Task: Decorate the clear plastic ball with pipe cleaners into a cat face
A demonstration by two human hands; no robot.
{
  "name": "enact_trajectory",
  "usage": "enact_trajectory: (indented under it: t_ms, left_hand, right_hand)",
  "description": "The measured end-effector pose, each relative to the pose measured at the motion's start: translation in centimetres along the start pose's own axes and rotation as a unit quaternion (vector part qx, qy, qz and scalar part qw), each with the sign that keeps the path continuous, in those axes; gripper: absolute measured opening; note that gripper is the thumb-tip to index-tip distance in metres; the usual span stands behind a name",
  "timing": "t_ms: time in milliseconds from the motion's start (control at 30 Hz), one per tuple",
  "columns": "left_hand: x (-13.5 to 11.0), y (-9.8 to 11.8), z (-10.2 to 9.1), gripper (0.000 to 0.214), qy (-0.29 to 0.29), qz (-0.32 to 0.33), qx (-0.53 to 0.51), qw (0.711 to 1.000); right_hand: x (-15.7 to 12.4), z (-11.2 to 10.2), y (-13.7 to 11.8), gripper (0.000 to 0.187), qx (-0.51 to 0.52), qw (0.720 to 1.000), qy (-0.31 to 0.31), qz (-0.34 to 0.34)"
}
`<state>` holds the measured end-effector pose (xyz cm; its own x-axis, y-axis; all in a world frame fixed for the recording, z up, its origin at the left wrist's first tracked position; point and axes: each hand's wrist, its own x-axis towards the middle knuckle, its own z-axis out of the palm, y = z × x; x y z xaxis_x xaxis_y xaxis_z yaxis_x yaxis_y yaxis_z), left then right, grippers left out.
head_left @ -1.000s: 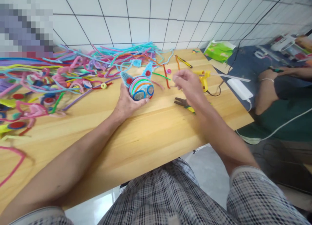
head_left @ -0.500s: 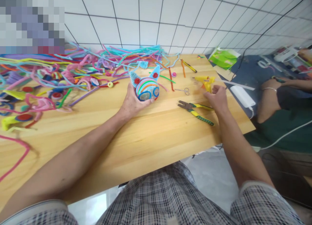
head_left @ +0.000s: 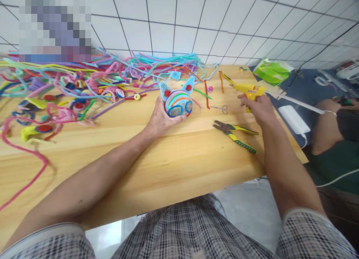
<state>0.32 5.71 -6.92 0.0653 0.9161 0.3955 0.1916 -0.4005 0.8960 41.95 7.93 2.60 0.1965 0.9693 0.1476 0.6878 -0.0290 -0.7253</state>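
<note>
My left hand is wrapped around a striped pipe-cleaner animal head with light-blue pointed ears, red dots in them and blue-ringed eyes. My right hand is closed around the handle of a yellow hot glue gun, its nozzle pointing left and a clear glue stick trailing behind it. Just below and left of that hand lie yellow-green pliers with their jaws towards the left. Small scissors rest between the animal head and the glue gun.
A tangled heap of coloured pipe cleaners covers the left and back of the wooden table. A cutter knife lies near the glue gun's nozzle. At right are a green packet, a white power box and another person's arm.
My right hand has closed around the glue gun's handle and tipped the tool slightly. The whole view has shifted, so the table appears further right. My left hand still holds the animal head.
</note>
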Motion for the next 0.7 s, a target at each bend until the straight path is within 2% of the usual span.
enact_trajectory:
  t_ms: [33, 100, 200, 300, 400, 500, 600, 700]
  left_hand:
    - [0.0, 0.0, 0.0, 0.107, 0.005, 0.001, 0.000, 1.000]
    - [0.0, 0.0, 0.1, 0.104, 0.016, 0.001, 0.004, 1.000]
    - [-0.1, -0.1, 0.1, 0.102, 0.025, -0.005, 0.005, 1.000]
    - [-0.2, -0.2, 0.2, 0.102, 0.022, -0.009, -0.002, 1.000]
    - [-0.3, -0.3, 0.3, 0.103, 0.012, -0.012, -0.005, 1.000]
    - [-0.3, -0.5, 0.2, 0.103, 0.007, -0.015, 0.003, 1.000]
    - [-0.3, -0.5, 0.0, 0.103, 0.008, -0.011, 0.013, 1.000]
    - [-0.4, -0.1, -0.1, 0.105, 0.016, -0.008, 0.018, 1.000]
  right_hand:
    - [-0.5, 0.3, -1.3, 0.008, 0.059, 0.998, 0.011, -0.007]
    - [-2.2, 1.2, -4.4, 0.025, 0.151, 0.987, -0.014, -0.061]
    - [-5.3, 2.8, -8.6, 0.033, 0.187, 0.975, -0.078, -0.091]
    - [-8.1, 4.0, -10.5, 0.035, 0.187, 0.970, -0.125, -0.088]
    - [-9.7, 4.6, -10.1, 0.037, 0.159, 0.972, -0.142, -0.098]
    - [-10.2, 5.0, -8.8, 0.029, 0.107, 0.977, -0.136, -0.122]
    - [-9.7, 5.4, -7.4, 0.025, 0.095, 0.982, -0.119, -0.114]
    - [-8.1, 5.6, -6.3, 0.030, 0.123, 0.987, -0.067, -0.085]
